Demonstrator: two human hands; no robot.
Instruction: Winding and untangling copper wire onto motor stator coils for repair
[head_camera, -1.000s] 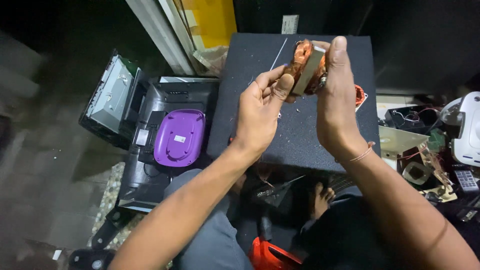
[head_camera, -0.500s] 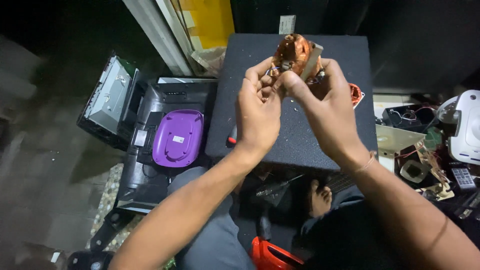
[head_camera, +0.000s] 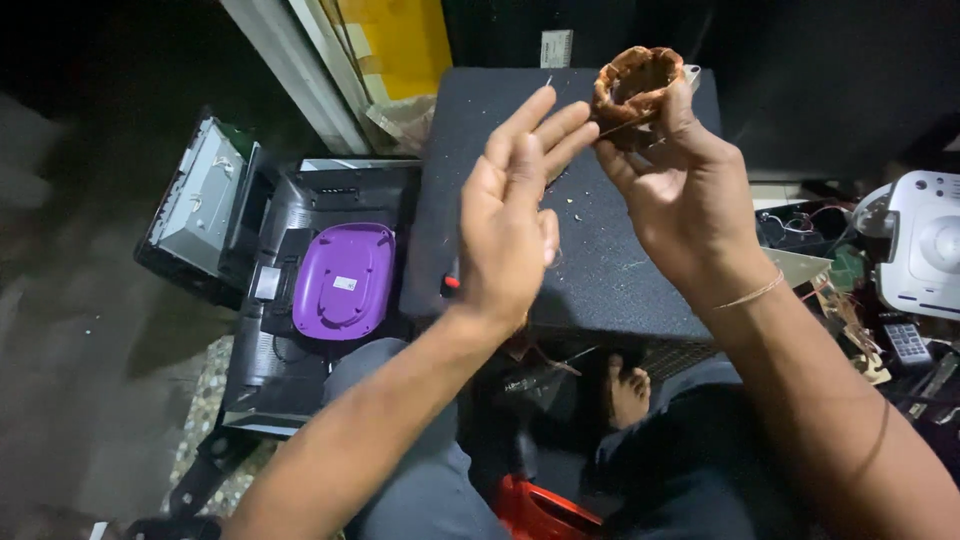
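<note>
Here the right hand (head_camera: 690, 190) grips a hollow copper coil (head_camera: 633, 88), nothing inside.

The copper-wire coil (head_camera: 634, 88) looks shiny, its windings rough. Beneath it, the black pad (head_camera: 600, 250) is matt and grainy. The purple lid (head_camera: 345, 280) is smooth, glossy plastic.

Copper-wound ring coil (head_camera: 634, 88), brown, hollow centre facing up, held above dark pad
</note>
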